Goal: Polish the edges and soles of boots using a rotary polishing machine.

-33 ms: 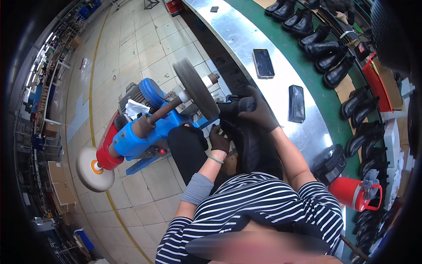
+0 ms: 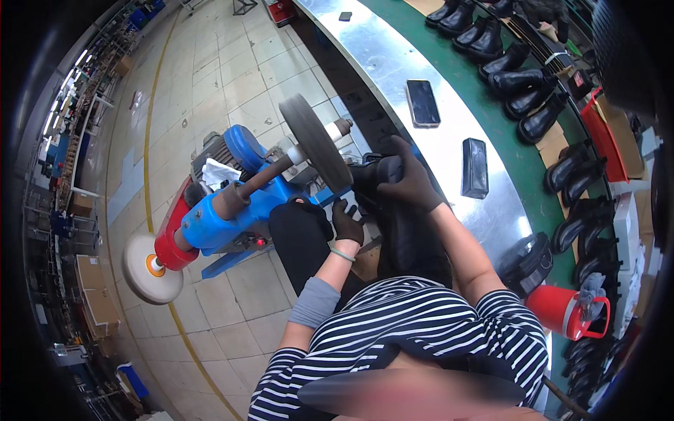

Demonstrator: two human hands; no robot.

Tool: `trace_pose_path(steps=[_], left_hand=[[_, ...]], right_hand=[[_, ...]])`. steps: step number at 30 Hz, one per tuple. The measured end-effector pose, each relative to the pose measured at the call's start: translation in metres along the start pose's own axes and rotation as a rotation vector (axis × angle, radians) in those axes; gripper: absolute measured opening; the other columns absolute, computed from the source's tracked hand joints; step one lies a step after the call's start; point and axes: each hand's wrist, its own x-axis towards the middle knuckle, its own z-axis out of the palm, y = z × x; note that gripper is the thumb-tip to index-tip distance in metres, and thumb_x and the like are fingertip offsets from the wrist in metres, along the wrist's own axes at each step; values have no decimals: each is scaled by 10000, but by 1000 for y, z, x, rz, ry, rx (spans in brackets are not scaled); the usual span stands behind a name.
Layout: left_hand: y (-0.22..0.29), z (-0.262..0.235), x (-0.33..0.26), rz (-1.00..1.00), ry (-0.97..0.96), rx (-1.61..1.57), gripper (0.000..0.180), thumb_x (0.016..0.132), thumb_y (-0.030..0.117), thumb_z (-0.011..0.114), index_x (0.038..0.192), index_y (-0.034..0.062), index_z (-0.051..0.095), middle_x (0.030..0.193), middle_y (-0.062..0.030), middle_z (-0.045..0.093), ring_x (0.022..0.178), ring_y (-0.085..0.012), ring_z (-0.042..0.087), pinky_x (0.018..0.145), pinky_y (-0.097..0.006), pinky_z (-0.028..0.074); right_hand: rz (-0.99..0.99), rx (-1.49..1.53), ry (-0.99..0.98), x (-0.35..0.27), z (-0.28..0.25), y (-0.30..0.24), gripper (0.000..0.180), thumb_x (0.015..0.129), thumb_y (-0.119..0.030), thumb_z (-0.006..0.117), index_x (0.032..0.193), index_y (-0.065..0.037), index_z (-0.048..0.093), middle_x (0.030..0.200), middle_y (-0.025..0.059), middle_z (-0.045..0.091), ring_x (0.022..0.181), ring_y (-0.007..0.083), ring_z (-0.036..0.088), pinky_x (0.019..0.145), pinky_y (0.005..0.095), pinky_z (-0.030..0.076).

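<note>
A black boot [image 2: 366, 173] is held against the rim of a grey buffing wheel [image 2: 316, 140] on a blue machine. My right hand [image 2: 415, 184], in a dark glove, wraps round the boot from the right, with thumb and fingers on either side. My left hand [image 2: 347, 224], also gloved, is at the boot's near left side, just below the wheel. Its fingers are bent toward the boot, and their contact with it is partly hidden. Black-clad legs [image 2: 298, 235] and dark material below blend with the boot's lower part.
The blue machine [image 2: 203, 224] carries a second, pale wheel [image 2: 151, 270]. A metal bench [image 2: 449, 105] on the right bears a phone [image 2: 423, 103] and a black block-shaped object [image 2: 474, 168]. Beyond are several black boots [image 2: 539, 119] on a green surface, a black bag [image 2: 526, 263] and a red jug [image 2: 558, 309].
The fingers of my left hand have shifted slightly and spread a little beside the boot. My right hand and the boot have tilted slightly at the wheel.
</note>
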Motion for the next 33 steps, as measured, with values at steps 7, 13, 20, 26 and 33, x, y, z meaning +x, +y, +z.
trace_pose_path(steps=[7, 13, 20, 26, 33], left_hand=[[20, 34, 23, -60, -426, -151, 405, 998, 296, 350, 1277, 51, 510, 1324, -94, 521, 1178, -235, 517, 1039, -344, 389], [3, -22, 70, -50, -609, -138, 412, 995, 309, 352, 1294, 64, 497, 1328, -105, 515, 1196, -251, 504, 1047, -369, 385], [10, -81, 136, -18, -862, -126, 425, 992, 327, 356, 1318, 84, 478, 1334, -119, 506, 1221, -272, 484, 1058, -403, 379], [-4, -45, 119, 22, -263, -77, 428, 1001, 331, 334, 1327, 92, 473, 1343, -113, 499, 1232, -278, 473, 1067, -415, 368], [55, -63, 106, 340, -753, 43, 450, 1000, 319, 328, 1369, 84, 431, 1383, -114, 460, 1262, -287, 441, 1111, -415, 300]], right_hand=[[-192, -382, -85, 3, 64, -33, 955, 529, -269, 787, 1350, -83, 336, 1093, 192, 509, 909, 388, 586, 748, 464, 503], [-592, -486, -17, -35, 84, -28, 743, 612, -285, 761, 1255, -63, 461, 1214, 198, 462, 1168, 408, 432, 981, 569, 326], [-359, -961, 35, -96, 37, 23, 768, 647, -351, 725, 1310, -92, 437, 1296, 172, 419, 1172, 385, 413, 956, 595, 295], [-451, -828, 117, -58, 24, 88, 746, 701, -383, 690, 1359, -165, 414, 1317, 176, 393, 1191, 349, 399, 969, 559, 284], [-628, -749, 46, -27, 56, 68, 740, 698, -424, 686, 1348, -181, 431, 1235, 187, 419, 1154, 350, 414, 964, 522, 314]])
